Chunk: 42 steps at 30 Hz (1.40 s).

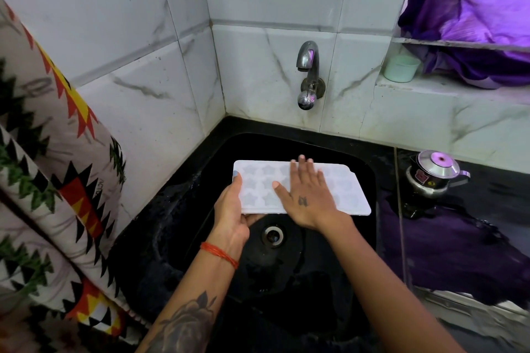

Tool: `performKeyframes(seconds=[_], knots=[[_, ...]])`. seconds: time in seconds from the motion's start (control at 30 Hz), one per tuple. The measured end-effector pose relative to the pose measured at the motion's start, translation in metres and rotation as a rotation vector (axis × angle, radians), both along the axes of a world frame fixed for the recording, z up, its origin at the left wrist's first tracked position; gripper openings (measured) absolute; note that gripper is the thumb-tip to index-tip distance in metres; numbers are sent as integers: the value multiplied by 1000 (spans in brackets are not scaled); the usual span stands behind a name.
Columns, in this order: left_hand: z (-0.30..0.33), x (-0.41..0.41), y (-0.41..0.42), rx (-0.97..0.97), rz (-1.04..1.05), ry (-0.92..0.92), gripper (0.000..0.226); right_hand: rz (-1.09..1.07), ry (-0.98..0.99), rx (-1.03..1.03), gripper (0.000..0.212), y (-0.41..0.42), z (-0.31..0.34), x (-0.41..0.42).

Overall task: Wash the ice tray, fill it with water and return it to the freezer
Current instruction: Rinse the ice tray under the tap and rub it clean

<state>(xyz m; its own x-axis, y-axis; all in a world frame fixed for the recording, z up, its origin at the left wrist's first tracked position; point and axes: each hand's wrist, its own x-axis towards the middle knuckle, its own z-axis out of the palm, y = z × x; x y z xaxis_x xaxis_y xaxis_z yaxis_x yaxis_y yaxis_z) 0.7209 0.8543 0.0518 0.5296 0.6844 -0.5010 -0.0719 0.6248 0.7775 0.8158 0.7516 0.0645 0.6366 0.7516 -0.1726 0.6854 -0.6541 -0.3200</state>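
A white ice tray [259,185] with star-shaped cells hangs flat over the black sink [361,152]. My left hand [231,216] grips its left end, thumb on top and fingers underneath. My right hand [308,195] lies flat on the tray's top, fingers straight and spread, covering its middle. The drain [272,235] sits just below the tray's near edge. A steel tap [308,71] juts from the tiled wall above the sink; no water runs from it.
A patterned cloth-covered object [57,180] stands against the sink's left side. On the black counter to the right are a small steel kettle [436,173] and a dark purple cloth [447,246]. A pale green cup [401,67] sits on the wall ledge.
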Motion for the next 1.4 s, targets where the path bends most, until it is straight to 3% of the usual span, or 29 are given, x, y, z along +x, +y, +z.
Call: performKeyframes(seconds=[0.2, 0.3, 0.63, 0.9, 1.2, 1.3, 1.4], knots=[[-2, 6, 6, -18, 7, 29, 56, 275, -52, 84, 61, 32, 7, -22], [-3, 5, 8, -27, 31, 22, 55, 402, -111, 120, 57, 36, 8, -31], [-2, 0, 20, -13, 15, 20, 64, 536, -233, 223, 65, 7, -10, -43], [0, -1, 21, 3, 29, 26, 56, 338, -258, 294, 60, -28, -29, -30], [-3, -6, 22, 25, 8, 41, 52, -42, -159, 300, 84, -61, -45, 8], [-4, -7, 22, 13, 9, 35, 51, -228, -89, 370, 67, -66, -40, 17], [-4, -7, 21, -10, 14, 30, 49, -364, 140, 477, 61, -71, -27, 25]])
